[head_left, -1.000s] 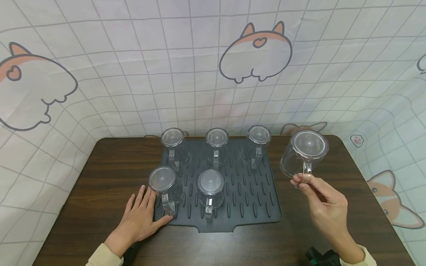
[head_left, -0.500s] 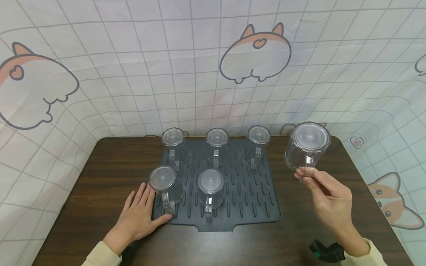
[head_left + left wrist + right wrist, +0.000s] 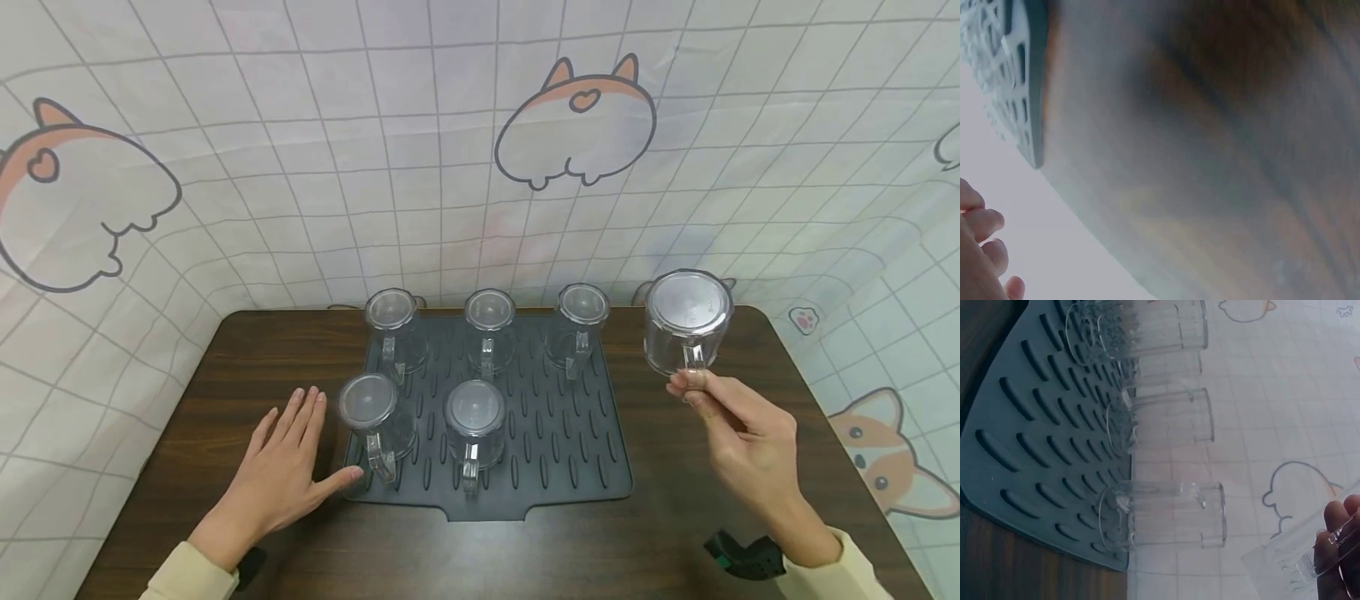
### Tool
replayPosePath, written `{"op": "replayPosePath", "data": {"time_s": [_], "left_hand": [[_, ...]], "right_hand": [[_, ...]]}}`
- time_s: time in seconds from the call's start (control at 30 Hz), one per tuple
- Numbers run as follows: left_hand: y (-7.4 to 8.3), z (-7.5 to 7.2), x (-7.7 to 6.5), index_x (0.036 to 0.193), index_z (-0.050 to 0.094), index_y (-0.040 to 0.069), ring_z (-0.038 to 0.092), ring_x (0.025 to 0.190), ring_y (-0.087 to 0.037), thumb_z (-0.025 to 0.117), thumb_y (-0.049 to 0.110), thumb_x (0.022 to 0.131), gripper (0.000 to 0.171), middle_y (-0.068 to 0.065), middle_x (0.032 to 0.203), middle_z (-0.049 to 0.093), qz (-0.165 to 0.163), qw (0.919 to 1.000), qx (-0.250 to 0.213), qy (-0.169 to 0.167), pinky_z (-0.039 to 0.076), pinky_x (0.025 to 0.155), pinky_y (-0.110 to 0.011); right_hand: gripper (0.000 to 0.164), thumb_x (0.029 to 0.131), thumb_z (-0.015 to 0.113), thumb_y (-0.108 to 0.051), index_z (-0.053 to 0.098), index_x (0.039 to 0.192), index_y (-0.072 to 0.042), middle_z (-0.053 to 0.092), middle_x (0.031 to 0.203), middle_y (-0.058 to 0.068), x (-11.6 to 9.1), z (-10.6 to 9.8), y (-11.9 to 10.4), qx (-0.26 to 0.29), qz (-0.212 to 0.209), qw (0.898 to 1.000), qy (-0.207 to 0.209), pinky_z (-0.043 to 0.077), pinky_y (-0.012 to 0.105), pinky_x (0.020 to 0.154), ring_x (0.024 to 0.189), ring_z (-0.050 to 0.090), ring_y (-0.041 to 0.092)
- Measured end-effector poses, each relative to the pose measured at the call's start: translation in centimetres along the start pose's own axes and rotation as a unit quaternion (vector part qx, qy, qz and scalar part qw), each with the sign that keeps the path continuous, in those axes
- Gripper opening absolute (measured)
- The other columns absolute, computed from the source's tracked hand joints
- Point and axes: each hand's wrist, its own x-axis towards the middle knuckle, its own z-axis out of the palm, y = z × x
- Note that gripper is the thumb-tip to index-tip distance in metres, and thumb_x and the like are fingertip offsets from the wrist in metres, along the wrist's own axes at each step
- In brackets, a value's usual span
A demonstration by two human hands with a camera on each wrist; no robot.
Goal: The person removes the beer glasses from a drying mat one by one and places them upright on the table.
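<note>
My right hand [image 3: 742, 450] pinches the handle of a clear glass mug [image 3: 686, 312], which it holds upside down beyond the right side of a dark grey drying mat [image 3: 558, 475]. In the right wrist view the held mug [image 3: 1285, 569] shows only partly, at the lower right. Left of the mat, my left hand [image 3: 277, 479] is spread with straight fingers and holds nothing. Its thumb reaches toward the mat's left edge. Nearest to it is an upside-down glass mug [image 3: 386, 429] on the mat's front left; another mug [image 3: 476, 425] stands at the front middle.
Three more upside-down mugs form the mat's back row: left [image 3: 397, 337], middle [image 3: 489, 333] and right [image 3: 577, 333]. A patterned cloth [image 3: 420, 183] hangs behind the dark wooden table [image 3: 247, 367]. Black wrist devices [image 3: 746, 558] sit at both wrists.
My left hand has moved left, away from the mat and its front left mug. The right hand has raised its mug a little, and the mug's tilt has changed.
</note>
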Motion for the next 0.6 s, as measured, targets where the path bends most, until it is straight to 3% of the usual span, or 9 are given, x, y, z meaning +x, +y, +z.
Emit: {"op": "replayPosePath", "data": {"time_s": [0.13,0.37,0.6], "left_hand": [[-0.7,-1.3,-0.1,0.166,0.009,0.001,0.016,0.163,-0.039,0.054,0.079,0.090,0.118,-0.022,0.173,0.017,0.006,0.9996,0.007,0.025,0.016,0.127,-0.062],[-1.2,-3.5,0.0,0.166,0.013,0.003,0.021,0.163,-0.035,0.066,0.075,0.084,0.122,-0.022,0.171,0.025,0.034,0.9916,0.006,0.125,0.023,0.119,-0.062],[-0.9,-5.7,0.3,0.167,0.014,0.009,0.020,0.163,-0.030,0.072,0.072,0.081,0.121,-0.018,0.171,0.029,0.060,0.9783,-0.019,0.197,0.026,0.114,-0.063]], "right_hand": [[0.023,0.083,0.064,0.028,0.067,0.105,0.027,0.080,0.109,0.002,0.3,-0.1,-0.1,-0.046,-0.009,0.999,-0.001,0.058,0.014,0.091,0.101,0.077,0.004],[0.014,0.086,0.070,0.017,0.073,0.100,0.020,0.080,0.102,-0.001,1.2,-0.1,-0.4,-0.115,-0.040,0.993,0.005,0.055,0.008,0.090,0.101,0.074,-0.004],[0.014,0.093,0.070,0.006,0.073,0.100,0.018,0.078,0.091,0.014,1.8,0.2,-0.5,-0.156,-0.077,0.985,0.008,0.054,0.005,0.090,0.101,0.071,-0.009]]}}
